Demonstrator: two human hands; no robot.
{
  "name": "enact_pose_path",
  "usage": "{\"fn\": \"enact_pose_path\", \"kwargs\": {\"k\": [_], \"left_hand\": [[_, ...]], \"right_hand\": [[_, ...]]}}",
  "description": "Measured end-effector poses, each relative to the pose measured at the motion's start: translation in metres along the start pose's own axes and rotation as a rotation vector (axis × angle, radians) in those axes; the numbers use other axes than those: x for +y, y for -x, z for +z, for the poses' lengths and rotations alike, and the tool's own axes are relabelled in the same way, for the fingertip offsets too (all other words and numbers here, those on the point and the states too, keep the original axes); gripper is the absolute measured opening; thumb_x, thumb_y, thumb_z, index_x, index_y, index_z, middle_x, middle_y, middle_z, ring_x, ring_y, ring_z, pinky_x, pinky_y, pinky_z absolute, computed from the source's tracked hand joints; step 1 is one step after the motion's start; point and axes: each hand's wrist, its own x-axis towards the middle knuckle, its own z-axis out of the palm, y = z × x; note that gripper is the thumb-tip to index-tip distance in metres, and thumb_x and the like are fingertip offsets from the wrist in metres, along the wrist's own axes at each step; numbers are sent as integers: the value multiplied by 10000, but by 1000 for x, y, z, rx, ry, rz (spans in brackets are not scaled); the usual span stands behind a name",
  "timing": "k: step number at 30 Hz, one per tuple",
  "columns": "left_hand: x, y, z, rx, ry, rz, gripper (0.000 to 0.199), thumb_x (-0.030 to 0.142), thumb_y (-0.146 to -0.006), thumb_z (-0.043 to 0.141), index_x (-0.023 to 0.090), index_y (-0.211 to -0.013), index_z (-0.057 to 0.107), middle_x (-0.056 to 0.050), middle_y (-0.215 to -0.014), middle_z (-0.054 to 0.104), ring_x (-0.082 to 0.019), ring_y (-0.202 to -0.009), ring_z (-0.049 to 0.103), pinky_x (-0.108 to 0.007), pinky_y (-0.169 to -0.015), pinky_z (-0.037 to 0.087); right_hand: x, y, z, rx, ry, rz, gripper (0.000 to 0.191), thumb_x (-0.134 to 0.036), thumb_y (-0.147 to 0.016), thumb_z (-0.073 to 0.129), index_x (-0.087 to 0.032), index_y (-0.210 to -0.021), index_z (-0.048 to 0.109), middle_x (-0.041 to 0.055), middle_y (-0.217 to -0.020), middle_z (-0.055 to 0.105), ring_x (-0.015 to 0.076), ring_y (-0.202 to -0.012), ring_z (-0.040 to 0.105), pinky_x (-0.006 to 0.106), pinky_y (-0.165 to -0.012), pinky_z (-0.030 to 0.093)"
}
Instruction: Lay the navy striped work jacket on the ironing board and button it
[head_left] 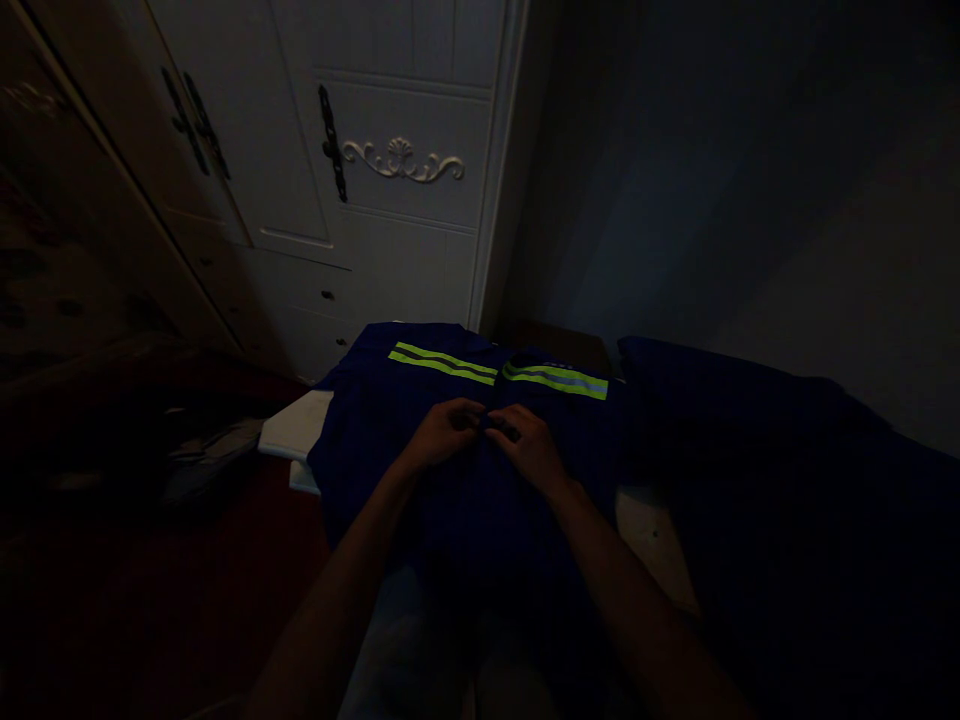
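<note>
A dark blue work jacket (465,500) with yellow-green and grey reflective strips (442,363) across the chest lies spread in front of me, its front opening running down the middle. My left hand (448,432) pinches the jacket's front edge just below the strips. Close beside it, my right hand (527,440) grips the facing edge, fingertips almost meeting those of the left. Whether a button or a zip is between the fingers is too dark to make out.
A white surface (296,425) shows under the jacket at the left. Behind stands a white wardrobe (405,260) with dark handles. Dark blue cloth (787,450) lies at the right, near a grey wall (750,200). The floor (247,580) at the left is dark red.
</note>
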Motion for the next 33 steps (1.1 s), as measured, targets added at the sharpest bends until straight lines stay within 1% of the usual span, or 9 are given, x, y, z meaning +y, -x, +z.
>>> {"fn": "enact_pose_path", "kwargs": {"k": [7,12,14,18,22,24,26,29,33], "left_hand": [[3,4,4,100,-138,96,339,148,-725,627,157,-1064,641,-33,-868,716,-162,-820,685,-284,-780,529],[4,4,5,77,-95,87,377,148,-743,632,171,-1117,592,-31,-886,718,-164,-832,689,-286,-777,526],[3,3,6,80,-84,75,323,153,-738,635,171,-1058,593,-28,-883,708,-162,-830,684,-281,-762,521],[1,-1,7,130,-91,61,131,150,-716,625,178,-827,563,2,-810,665,-140,-780,651,-252,-710,500],[6,-2,7,152,-82,42,90,192,-726,620,178,-770,542,24,-732,623,-115,-679,601,-223,-622,457],[9,-1,7,155,-77,21,102,248,-748,628,174,-793,573,21,-729,625,-114,-670,596,-223,-612,453],[11,0,7,150,-48,-11,173,298,-742,662,172,-839,593,13,-752,651,-125,-695,619,-231,-625,468],[10,0,8,118,5,-40,275,291,-682,725,174,-890,588,7,-768,680,-147,-718,652,-244,-633,494],[6,-2,6,129,1,-15,247,270,-672,726,173,-845,579,13,-737,662,-137,-690,640,-232,-605,482]], "right_hand": [[0,1,0,-22,-22,-10,220,-219,-824,684,-220,-1042,709,66,-994,665,194,-869,645,338,-783,533],[2,0,0,-40,-2,23,212,-202,-804,699,-208,-1016,702,54,-962,651,177,-834,636,314,-750,523],[2,0,1,-39,9,30,208,-188,-798,698,-199,-1006,697,51,-953,646,172,-832,635,303,-746,522],[-1,-1,3,-46,90,11,202,-159,-803,674,-182,-1004,693,53,-956,641,161,-830,636,282,-753,519],[-10,-2,4,-42,274,-15,206,-168,-832,630,-196,-1026,694,63,-997,647,174,-871,641,280,-773,515],[-15,-2,3,-54,357,-27,203,-164,-837,617,-199,-1021,695,65,-1010,654,179,-885,644,274,-767,515],[-17,-2,3,-75,407,-41,204,-159,-843,607,-203,-1023,694,62,-1023,663,176,-893,648,265,-762,513],[-18,-1,5,-79,455,-54,224,-166,-861,586,-197,-1058,688,66,-1032,676,174,-891,653,262,-764,512],[-17,0,8,-42,542,-74,235,-193,-885,572,-169,-1089,689,80,-1000,692,184,-867,659,272,-754,505]]}}
